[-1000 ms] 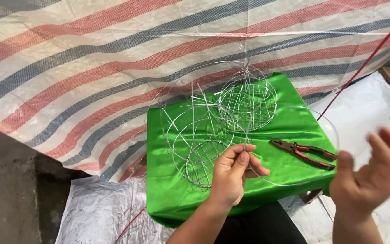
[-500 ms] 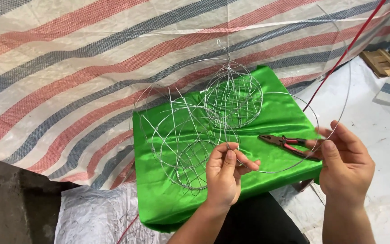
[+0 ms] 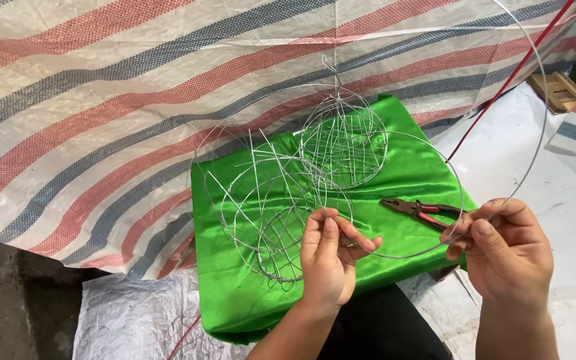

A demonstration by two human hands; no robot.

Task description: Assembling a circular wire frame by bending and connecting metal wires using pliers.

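Note:
My left hand [image 3: 331,257] pinches the end of a thin silver wire [image 3: 435,150] above a green satin cloth [image 3: 421,173]. My right hand [image 3: 508,250] grips the same wire farther along, where it curves up in a big loop toward the top right. Just beyond my left hand lies an open wire frame [image 3: 261,200] of several bent loops. A round wire ball cage [image 3: 343,140] with a hook on top stands behind it. Red-handled pliers [image 3: 416,210] lie on the cloth between my hands.
A striped red, blue and white tarp [image 3: 101,100] hangs behind the cloth-covered surface. A thin red rod [image 3: 508,80] slants down at the right. White plastic sheeting [image 3: 568,187] covers the ground on the right, with a wooden piece [image 3: 556,90] at the far right.
My right hand came down from an open raised pose and closed on the wire. The wire now arcs in a larger loop between both hands. The left hand stays pinched at the frame.

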